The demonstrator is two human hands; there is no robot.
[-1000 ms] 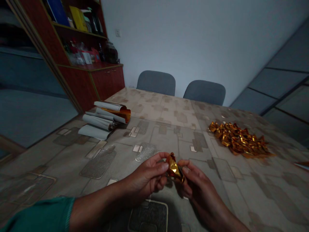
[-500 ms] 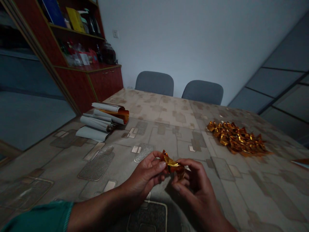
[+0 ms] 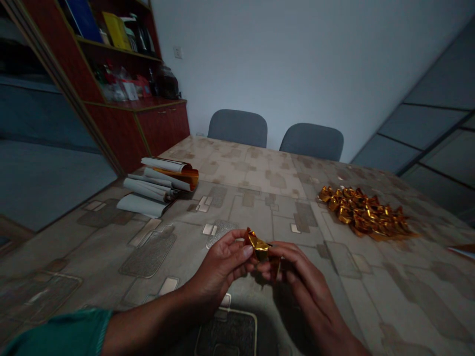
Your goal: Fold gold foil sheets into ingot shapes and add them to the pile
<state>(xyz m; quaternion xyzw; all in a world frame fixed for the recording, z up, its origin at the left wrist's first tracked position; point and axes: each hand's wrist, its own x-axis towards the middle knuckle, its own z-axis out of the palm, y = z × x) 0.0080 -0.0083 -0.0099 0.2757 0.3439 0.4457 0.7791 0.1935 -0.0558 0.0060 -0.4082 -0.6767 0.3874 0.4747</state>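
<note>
1. Your left hand (image 3: 224,259) pinches the left end of a gold foil piece (image 3: 261,248) between thumb and fingers.
2. Your right hand (image 3: 311,284) grasps the same foil piece by its right end, partly hiding it; the exact place of that thumb is hard to tell.
3. The foil piece is above the near part of the table (image 3: 230,207), between your two hands, its shiny folds catching the light.
4. The table has a beige and grey covering, patterned with overlapping rounded rectangles, some of them dark and speckled. Shadow falls on it below your hands.
5. To your left on the table lie folded sheets (image 3: 146,189), pale grey outside, with orange-gold showing inside the bends.
6. To your right, well apart from your hands, a cluster of gold foil pieces (image 3: 365,213) sits close together. Near the right edge of the view you can see part of an orange and pale sheet (image 3: 463,251).
7. Across the table from you stand two grey chairs, the left chair (image 3: 237,127) and the right chair (image 3: 313,141), before a plain pale wall (image 3: 278,64).
8. At the far left, a reddish-brown cabinet (image 3: 168,126) has shelves holding a blue item (image 3: 83,20), a yellow item (image 3: 117,30) and a dark jar (image 3: 167,84).
</note>
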